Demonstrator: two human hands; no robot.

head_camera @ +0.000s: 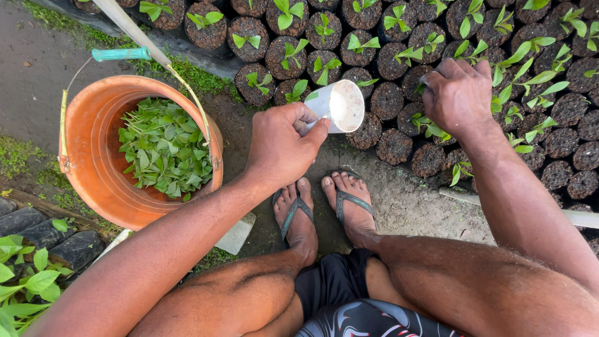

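Head view: left hand (281, 146) gripping white cup (337, 106), fingers wrapped round it, tilting it over soil bags (374, 131). Right hand (458, 93) pressing into bags, fingers curled; contents hidden. Orange bucket (93, 162) holding leaves (162, 146) sitting left.

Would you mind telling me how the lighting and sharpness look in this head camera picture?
Head view: soft, even daylight, no hard shadows; mild glare whitens the inside of the cup in the left hand; right hand and seedling bags are sharp; the wide lens bends the thighs at the bottom edge.
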